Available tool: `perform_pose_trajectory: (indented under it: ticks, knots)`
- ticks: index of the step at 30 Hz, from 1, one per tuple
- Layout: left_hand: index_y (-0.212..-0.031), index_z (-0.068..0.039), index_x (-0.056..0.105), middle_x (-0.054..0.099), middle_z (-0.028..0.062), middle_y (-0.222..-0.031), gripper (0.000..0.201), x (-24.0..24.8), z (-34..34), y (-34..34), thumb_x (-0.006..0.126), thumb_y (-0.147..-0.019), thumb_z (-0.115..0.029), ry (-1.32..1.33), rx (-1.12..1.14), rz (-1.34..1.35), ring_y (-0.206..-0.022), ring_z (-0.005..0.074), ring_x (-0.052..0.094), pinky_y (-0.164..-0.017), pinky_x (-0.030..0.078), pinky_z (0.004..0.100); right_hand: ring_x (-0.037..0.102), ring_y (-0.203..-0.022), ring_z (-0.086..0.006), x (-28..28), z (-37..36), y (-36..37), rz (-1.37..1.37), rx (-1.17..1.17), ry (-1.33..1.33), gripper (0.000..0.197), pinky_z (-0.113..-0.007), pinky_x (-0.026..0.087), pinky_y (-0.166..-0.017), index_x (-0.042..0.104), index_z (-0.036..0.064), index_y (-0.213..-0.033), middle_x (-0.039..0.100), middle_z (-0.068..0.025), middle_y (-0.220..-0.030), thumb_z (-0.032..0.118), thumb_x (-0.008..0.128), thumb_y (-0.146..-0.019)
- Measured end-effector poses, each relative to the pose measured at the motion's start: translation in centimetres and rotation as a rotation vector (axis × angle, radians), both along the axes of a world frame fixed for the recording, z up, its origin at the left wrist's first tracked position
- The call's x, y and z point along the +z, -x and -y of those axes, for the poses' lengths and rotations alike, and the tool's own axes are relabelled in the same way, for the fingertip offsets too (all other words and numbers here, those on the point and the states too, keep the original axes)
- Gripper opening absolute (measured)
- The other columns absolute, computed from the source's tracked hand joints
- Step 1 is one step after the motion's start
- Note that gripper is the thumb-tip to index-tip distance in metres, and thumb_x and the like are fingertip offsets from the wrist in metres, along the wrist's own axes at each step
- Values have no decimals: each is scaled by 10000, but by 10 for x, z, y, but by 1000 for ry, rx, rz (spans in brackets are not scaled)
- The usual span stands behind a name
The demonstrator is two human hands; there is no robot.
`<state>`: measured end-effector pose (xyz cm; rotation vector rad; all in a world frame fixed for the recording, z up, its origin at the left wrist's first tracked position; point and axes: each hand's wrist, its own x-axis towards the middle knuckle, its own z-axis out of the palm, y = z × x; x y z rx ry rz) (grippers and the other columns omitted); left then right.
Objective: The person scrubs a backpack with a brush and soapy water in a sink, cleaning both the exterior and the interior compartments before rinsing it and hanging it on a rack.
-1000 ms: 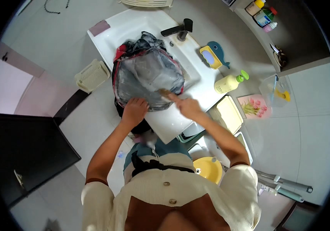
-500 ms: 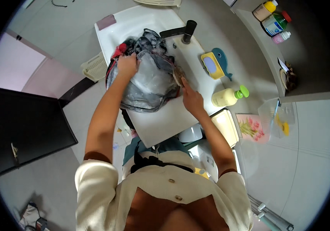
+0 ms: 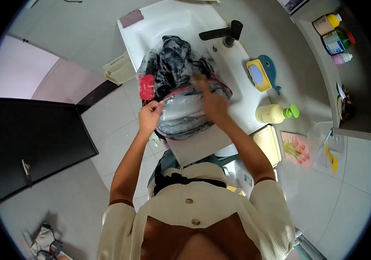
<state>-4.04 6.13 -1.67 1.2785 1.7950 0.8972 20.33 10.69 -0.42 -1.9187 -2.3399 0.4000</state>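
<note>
A wet, soapy backpack [image 3: 180, 112], grey and black with red trim, lies over the front of the white sink [image 3: 181, 19] and its ledge. White suds cover much of it. With fingers pinched together, my left hand [image 3: 150, 115] grips the bag's near left edge. My right hand [image 3: 216, 106] is closed around a brownish scrub brush [image 3: 200, 81], held against the bag's upper right part near the red piping. Motion smears the brush and the fingers around it.
Behind the bag stands a black faucet [image 3: 234, 32]. Along the right side are a whale-shaped soap dish [image 3: 268, 71] with a pale purple soap bar and a cream pump bottle [image 3: 272, 113]. Bottles [image 3: 336, 42] line the shelf at upper right. A black door [image 3: 38, 143] is at left.
My left hand has moved from the bag's upper left to its near left edge. The bag lies differently, showing more black fabric and red trim. The brush has shifted over the bag.
</note>
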Motion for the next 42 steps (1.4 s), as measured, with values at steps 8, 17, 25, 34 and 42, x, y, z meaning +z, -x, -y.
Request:
perform_pose_trajectory:
  ticks: [8,17,25,34,42]
  knots:
    - [-651,-11,525,550,155,-683,111,-12,13,-1,616,-679,-67,-443,-299,-287,-733,334,555,-738,414,395,604,-523,-312,7,62,59,-8,143,-16,707,-406,473,-479,268,217,-1444,613,-127,-627,87,498,-789]
    - [-965,-2,587,601,220,-933,301,50,-23,-56,610,-740,-200,-350,-377,-733,-793,404,605,-694,500,447,648,-697,-355,3,31,-49,97,-222,135,603,-468,509,-611,314,246,-1413,663,-180,-820,120,476,-845]
    - [-1073,12,588,650,111,-951,257,-27,-60,-18,578,-883,-160,419,391,884,-863,238,622,-775,501,363,621,-591,-357,5,66,44,-226,28,-7,629,-492,474,-519,269,290,-1422,617,-181,-663,158,505,-854]
    - [-1015,7,604,648,77,-935,202,-33,-25,15,564,-912,-161,211,335,851,-803,177,611,-744,494,321,626,-614,-348,11,74,56,-441,106,-11,698,-481,487,-546,248,232,-1438,618,-174,-651,94,499,-801]
    - [-918,32,638,614,42,-868,173,-19,-10,5,573,-885,-126,147,299,460,-770,113,537,-713,435,250,630,-597,-329,14,61,28,-254,104,163,648,-457,500,-566,225,214,-1449,625,-165,-685,102,461,-857]
